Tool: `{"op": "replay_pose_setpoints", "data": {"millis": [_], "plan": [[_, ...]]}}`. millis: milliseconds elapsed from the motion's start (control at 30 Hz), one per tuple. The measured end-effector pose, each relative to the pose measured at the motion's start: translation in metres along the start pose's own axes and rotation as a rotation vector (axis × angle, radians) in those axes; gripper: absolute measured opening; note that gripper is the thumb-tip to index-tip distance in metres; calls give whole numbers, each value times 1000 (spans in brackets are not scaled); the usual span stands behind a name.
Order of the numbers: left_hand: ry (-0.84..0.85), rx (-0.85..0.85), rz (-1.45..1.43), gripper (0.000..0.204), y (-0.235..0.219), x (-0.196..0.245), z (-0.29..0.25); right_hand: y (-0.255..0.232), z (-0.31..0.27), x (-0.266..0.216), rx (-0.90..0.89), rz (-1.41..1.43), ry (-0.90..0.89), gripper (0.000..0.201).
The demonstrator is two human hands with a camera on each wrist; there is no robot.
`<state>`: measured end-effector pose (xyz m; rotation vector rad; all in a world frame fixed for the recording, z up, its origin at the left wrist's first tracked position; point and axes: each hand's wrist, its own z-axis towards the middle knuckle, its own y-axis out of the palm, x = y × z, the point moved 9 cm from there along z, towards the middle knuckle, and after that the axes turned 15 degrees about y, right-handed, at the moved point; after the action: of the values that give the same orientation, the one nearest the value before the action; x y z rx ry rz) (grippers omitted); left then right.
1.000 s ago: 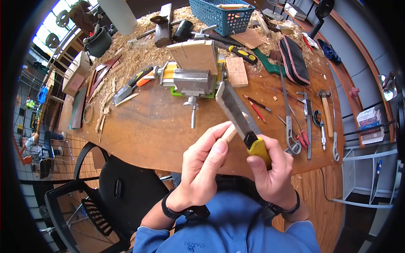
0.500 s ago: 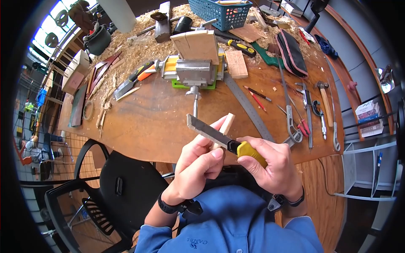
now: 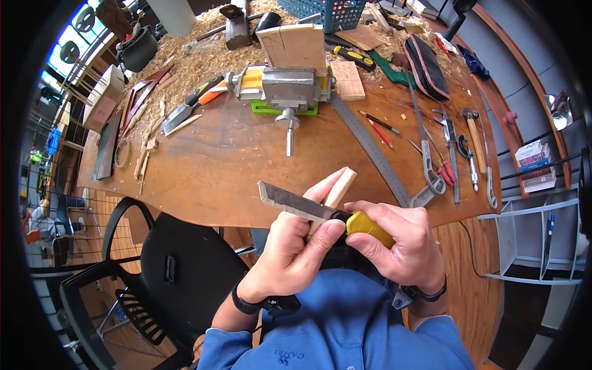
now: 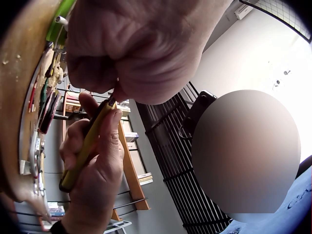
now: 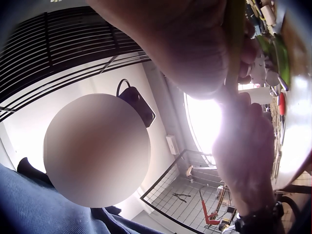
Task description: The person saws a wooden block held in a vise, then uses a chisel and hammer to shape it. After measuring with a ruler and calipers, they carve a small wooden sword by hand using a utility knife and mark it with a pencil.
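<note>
A slim wooden stick (image 3: 340, 187) is pinched in my left hand (image 3: 290, 250), its squared end pointing up and away over the table's front edge. My right hand (image 3: 401, 246) grips the yellow handle of a utility knife (image 3: 370, 227), whose long, wide blade (image 3: 293, 202) points left and crosses over the stick. The left thumb lies against the blade's near edge, close to the handle. In the left wrist view the knife's handle (image 4: 87, 141) shows along the right palm. The stick's lower end is hidden by my left fingers.
A small vise (image 3: 287, 89) clamping a wooden board (image 3: 293, 49) stands ahead on the table. To the right lie a steel ruler (image 3: 370, 148), pencils (image 3: 377, 132), calipers (image 3: 451, 145) and a hammer (image 3: 473, 132). Shavings cover the back; a black chair (image 3: 185, 271) stands at left.
The knife has swung from pointing up and away, right of the stick, to lying leftward across it. The left thumb has come up to the blade, and the stick's end shows more.
</note>
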<state>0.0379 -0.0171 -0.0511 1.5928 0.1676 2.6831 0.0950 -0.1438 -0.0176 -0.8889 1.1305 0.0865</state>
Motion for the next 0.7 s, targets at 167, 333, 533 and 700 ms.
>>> {"op": "replay_pose_setpoints", "data": {"millis": [167, 333, 533, 700], "plan": [[10, 39, 42, 44, -5, -9, 15, -11, 10, -5, 119, -107, -53, 43], [30, 88, 128, 44, -6, -9, 53, -30, 33, -1, 215, -119, -72, 42], [64, 134, 251, 53, -5, -6, 74, -42, 52, 6, 207, 2, 15, 44], [-119, 188, -121, 68, 1, -25, 66, -45, 54, 11, 109, -48, -5, 43]]}}
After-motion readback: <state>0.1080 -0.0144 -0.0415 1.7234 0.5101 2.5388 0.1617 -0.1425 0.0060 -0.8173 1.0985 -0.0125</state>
